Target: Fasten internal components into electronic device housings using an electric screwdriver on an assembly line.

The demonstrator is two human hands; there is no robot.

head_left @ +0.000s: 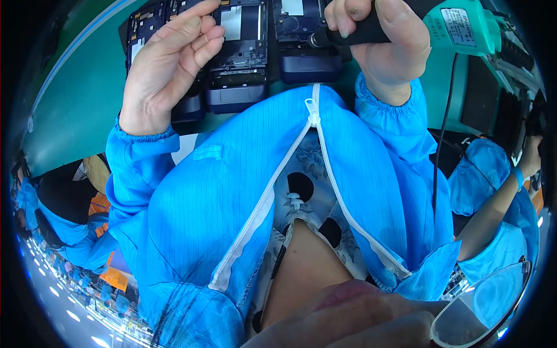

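Note:
My right hand (389,49) is wrapped around the black grip of an electric screwdriver (464,26), whose rear body is green with a white label. The metal nose points left, at or just above the lower part of a dark blue electronic device housing (310,66); whether it touches cannot be told. My left hand (174,64) is over a second, similar open housing (235,95) and the one left of it. Its fingers are curled, thumb and forefinger close together near the top edge. Anything between them is too small or hidden to make out.
The housings lie on a dark mat on a green work surface (75,98). A black cable (445,127) hangs from the screwdriver past my right sleeve. Other people in blue workwear (493,174) sit close on the right and further off on the left (69,226). Orange items (115,278) are lower left.

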